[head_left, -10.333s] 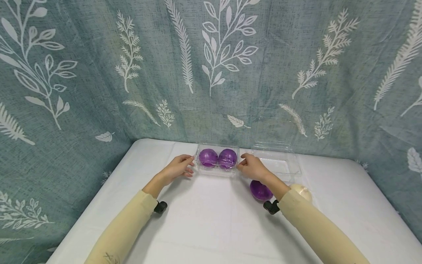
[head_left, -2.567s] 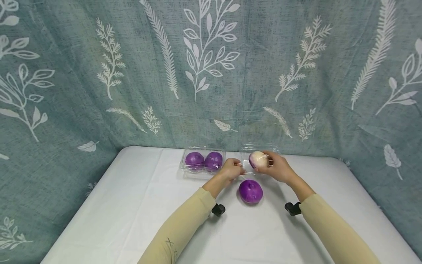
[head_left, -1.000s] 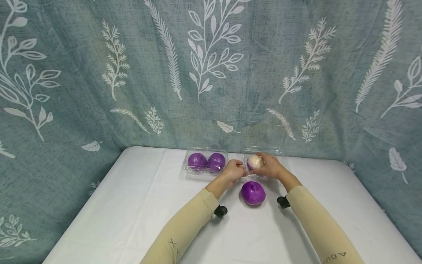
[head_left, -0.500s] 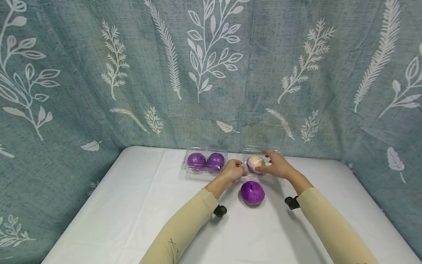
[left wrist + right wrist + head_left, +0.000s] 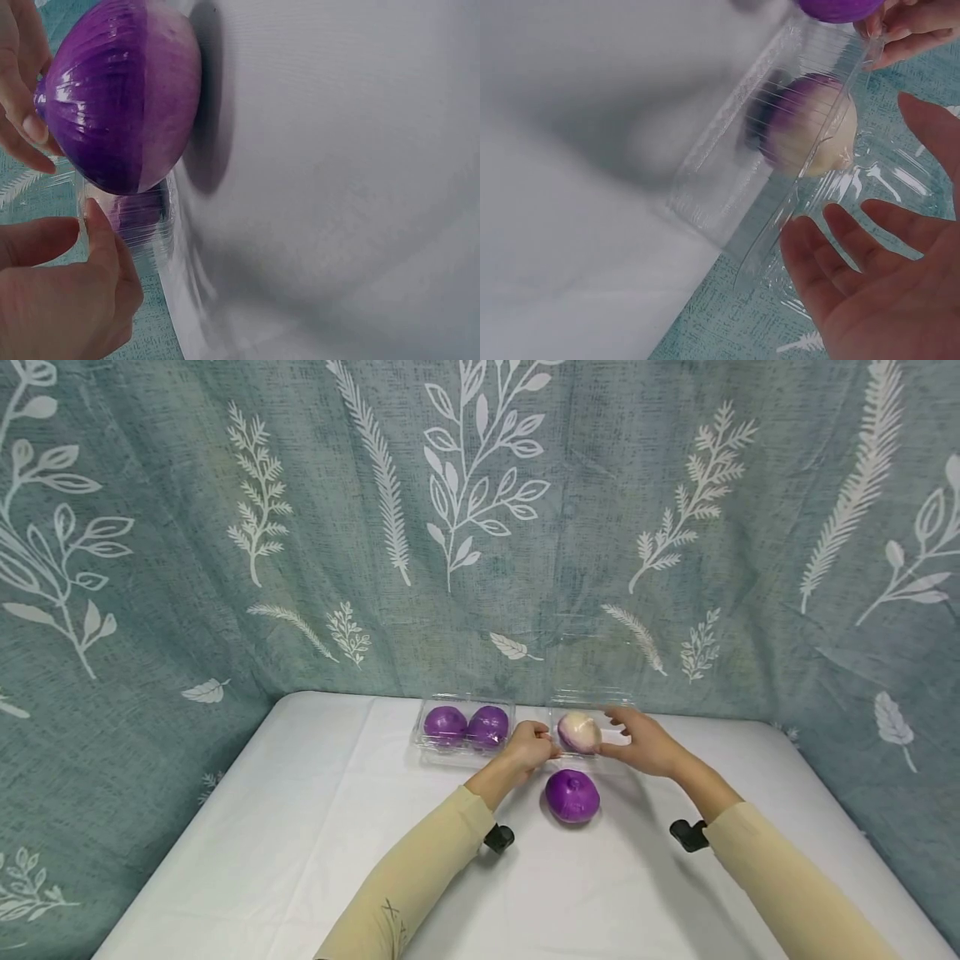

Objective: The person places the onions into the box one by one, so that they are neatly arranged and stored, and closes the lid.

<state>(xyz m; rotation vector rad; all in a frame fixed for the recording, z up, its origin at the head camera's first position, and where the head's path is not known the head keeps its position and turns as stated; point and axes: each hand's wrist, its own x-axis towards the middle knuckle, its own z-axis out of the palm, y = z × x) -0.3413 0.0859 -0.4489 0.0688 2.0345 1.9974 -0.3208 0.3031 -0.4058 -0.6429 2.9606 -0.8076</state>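
My left hand [image 5: 527, 747] pinches the near edge of an open clear plastic clamshell box [image 5: 705, 214] between thumb and forefinger. Inside that box, on its left side, lies a whitish onion with purple on one side [image 5: 579, 732]. My right hand [image 5: 643, 745] is just right of this onion, its fingers extended and spread and holding nothing. The right wrist view shows its fingertips [image 5: 799, 225] close to the box's rim. A deep purple onion [image 5: 572, 797] sits on the table in front of the box, between my forearms; it looms large in the left wrist view.
A second clear clamshell box [image 5: 457, 759] stands to the left, lid down, with two purple onions [image 5: 446, 727] side by side in it. Behind the white-covered table [image 5: 360, 860] hangs a green leaf-patterned curtain [image 5: 420, 610], close to both boxes.
The filled left box was between both hands earlier. Since then the pale onion went into the right box; my right hand let go of it and drew back rightward. My left hand has kept its place lately.
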